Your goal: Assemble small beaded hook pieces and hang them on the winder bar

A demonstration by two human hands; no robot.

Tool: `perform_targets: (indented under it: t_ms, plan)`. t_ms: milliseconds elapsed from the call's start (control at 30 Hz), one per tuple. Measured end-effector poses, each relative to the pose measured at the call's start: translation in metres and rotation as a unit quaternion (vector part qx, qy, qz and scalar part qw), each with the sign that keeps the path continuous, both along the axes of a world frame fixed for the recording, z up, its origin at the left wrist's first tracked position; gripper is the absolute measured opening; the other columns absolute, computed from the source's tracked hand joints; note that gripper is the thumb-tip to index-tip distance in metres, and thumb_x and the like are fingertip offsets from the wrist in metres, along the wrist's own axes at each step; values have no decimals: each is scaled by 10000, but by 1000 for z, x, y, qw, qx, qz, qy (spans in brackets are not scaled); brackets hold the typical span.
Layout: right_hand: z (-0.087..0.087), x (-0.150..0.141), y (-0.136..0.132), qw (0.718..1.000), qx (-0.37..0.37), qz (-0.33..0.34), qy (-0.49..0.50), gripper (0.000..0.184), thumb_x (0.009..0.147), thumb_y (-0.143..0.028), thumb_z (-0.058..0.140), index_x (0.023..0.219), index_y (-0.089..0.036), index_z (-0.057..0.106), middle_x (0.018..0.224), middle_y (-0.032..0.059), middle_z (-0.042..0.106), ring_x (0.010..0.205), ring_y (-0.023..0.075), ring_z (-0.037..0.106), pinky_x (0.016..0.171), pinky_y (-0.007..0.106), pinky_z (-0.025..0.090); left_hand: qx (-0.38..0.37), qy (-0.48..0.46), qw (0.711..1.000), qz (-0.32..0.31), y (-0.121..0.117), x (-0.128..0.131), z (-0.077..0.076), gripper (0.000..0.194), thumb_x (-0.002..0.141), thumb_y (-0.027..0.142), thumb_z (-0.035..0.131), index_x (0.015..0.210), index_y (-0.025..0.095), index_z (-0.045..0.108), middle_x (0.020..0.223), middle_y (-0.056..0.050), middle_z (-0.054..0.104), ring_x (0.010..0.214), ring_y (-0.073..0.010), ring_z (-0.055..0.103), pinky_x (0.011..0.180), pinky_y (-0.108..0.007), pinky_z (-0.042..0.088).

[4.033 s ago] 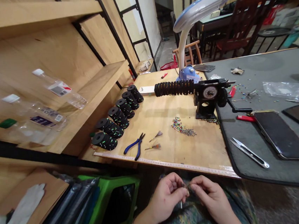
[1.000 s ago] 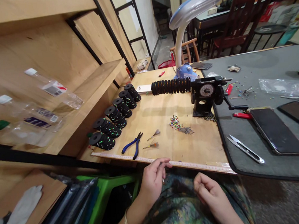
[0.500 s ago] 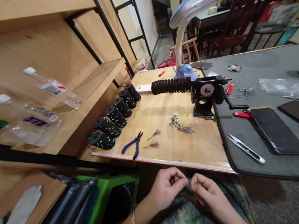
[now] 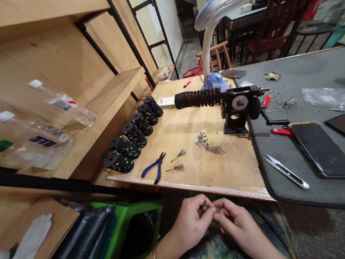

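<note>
Low in the view, my left hand point(image 4: 190, 221) and my right hand point(image 4: 238, 225) meet above my patterned lap. Their fingertips pinch a small dark item point(image 4: 206, 208), mostly hidden by my fingers. Just beyond them, a tape measure point(image 4: 190, 188) runs along the front edge of the wooden board point(image 4: 225, 169). Neither hand touches the board. On it lie blue-handled pliers point(image 4: 154, 168), a heap of colourful beaded pins point(image 4: 207, 143), and a row of black spools point(image 4: 130, 135) flecked with colour. A hand-cranked winder point(image 4: 237, 107) with a dial stands further off.
To the right, a grey mat point(image 4: 307, 67) holds thread snips point(image 4: 286, 172), phones point(image 4: 324, 151), and a plastic bag point(image 4: 328, 97). A desk lamp point(image 4: 212, 32) stands behind the board. Plastic bottles point(image 4: 62, 103) lie on wooden shelves at left, above a green stool point(image 4: 134, 235).
My right hand has moved left from its curled place apart from my left hand. Now the fingertips of both hands meet on the small item.
</note>
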State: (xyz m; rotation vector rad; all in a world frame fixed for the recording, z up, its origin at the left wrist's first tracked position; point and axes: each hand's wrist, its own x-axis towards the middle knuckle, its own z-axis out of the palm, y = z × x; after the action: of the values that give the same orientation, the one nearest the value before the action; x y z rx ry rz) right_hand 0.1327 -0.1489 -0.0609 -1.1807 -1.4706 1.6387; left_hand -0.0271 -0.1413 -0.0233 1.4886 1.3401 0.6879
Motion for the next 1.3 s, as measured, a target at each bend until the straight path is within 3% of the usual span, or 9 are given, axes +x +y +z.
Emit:
perform_targets:
  t_ms: [67, 167, 300, 400, 500, 633, 833, 1033, 1300]
  plan:
    - [-5, -1, 0, 999, 6, -29, -13, 226, 841, -385, 551, 761, -177, 589, 534, -69, 443, 503, 107, 401, 503, 230, 335, -41, -51, 998, 10, -1, -1, -3, 77, 782, 188, 595, 846, 152, 573, 646, 19, 565, 591, -108, 492, 560, -215, 373]
    - [-10, 0, 1, 996, -23, -84, 11, 285, 797, -433, 579, 657, -190, 526, 542, -73, 398, 499, 96, 333, 477, 224, 280, -106, -145, 983, 28, -2, -4, -12, 256, 771, 204, 606, 987, 170, 474, 683, 20, 580, 607, -114, 509, 582, -231, 385]
    - [-13, 1, 1, 987, -83, -124, 52, 367, 752, -538, 614, 655, -199, 512, 500, -91, 348, 459, 84, 259, 440, 218, 200, -143, -226, 963, 22, -4, -8, -23, 184, 813, 217, 494, 983, 165, 447, 764, -50, 670, 615, -123, 543, 603, -263, 385]
    - [-14, 0, 1, 982, -107, -141, 70, 423, 712, -598, 644, 656, -196, 524, 478, -98, 338, 445, 78, 233, 430, 216, 159, -155, -261, 953, 12, -5, -11, -29, 227, 755, 163, 439, 979, 153, 472, 845, -83, 697, 686, -147, 594, 644, -286, 399]
    - [-14, 0, 1, 977, -123, -150, 87, 453, 687, -627, 662, 670, -195, 525, 453, -112, 319, 425, 68, 218, 426, 213, 139, -163, -266, 950, -2, -6, -12, -33, 309, 683, 121, 442, 989, 153, 477, 893, -87, 701, 731, -160, 618, 675, -299, 417]
    - [-14, -2, 0, 974, -133, -151, 99, 474, 674, -637, 678, 673, -187, 529, 432, -119, 334, 411, 57, 212, 426, 208, 143, -157, -243, 957, -7, -7, -7, -31, 283, 725, 117, 441, 1003, 166, 451, 838, -64, 697, 670, -142, 606, 646, -284, 418]
    - [-6, -4, 1, 970, -128, -150, 142, 455, 674, -617, 698, 665, -186, 551, 520, -29, 560, 466, 106, 437, 480, 231, 333, -75, -114, 991, -15, -9, -1, -23, 183, 908, 221, 433, 1083, 169, 443, 720, -13, 635, 658, -136, 574, 654, -271, 440]
    - [-9, 2, 0, 972, -114, -187, 90, 490, 649, -652, 700, 668, -182, 565, 451, -78, 440, 416, 73, 285, 417, 208, 210, -105, -146, 984, -4, -12, 0, -30, 147, 895, 306, 525, 939, 175, 474, 791, -66, 693, 664, -141, 601, 657, -273, 464]
    - [-9, -1, 3, 976, -103, -179, 74, 499, 635, -668, 693, 647, -180, 587, 433, -90, 381, 404, 72, 270, 398, 212, 194, -169, -178, 969, 31, -9, 2, -26, 273, 800, 403, 641, 803, 180, 484, 708, -52, 705, 521, -114, 576, 543, -236, 435]
